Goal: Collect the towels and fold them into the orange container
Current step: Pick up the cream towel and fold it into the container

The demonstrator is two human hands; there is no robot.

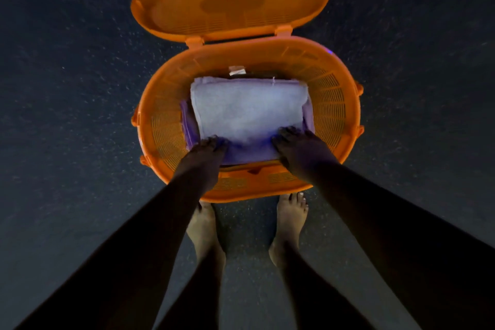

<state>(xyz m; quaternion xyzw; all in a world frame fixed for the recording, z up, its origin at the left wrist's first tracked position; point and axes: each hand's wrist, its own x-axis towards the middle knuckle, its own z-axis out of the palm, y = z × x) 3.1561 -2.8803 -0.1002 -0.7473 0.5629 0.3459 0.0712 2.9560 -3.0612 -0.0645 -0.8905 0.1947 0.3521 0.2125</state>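
An orange oval container (332,104) with slatted walls stands on the floor, its hinged lid (230,0) thrown open behind it. Inside lies a folded pale lilac towel (249,110) on top of other folded purple towels (187,126), whose edges show at the left and right. My left hand (206,153) rests on the near left corner of the top towel, fingers pointing forward. My right hand (300,147) lies on its near right corner the same way. Both hands press down on the towel inside the container; whether the fingers curl under its edge is hidden.
Dark speckled floor (80,88) surrounds the container on all sides. My two bare feet (290,222) stand just in front of the container's near rim. A small white label (237,70) shows at the far edge of the towel stack.
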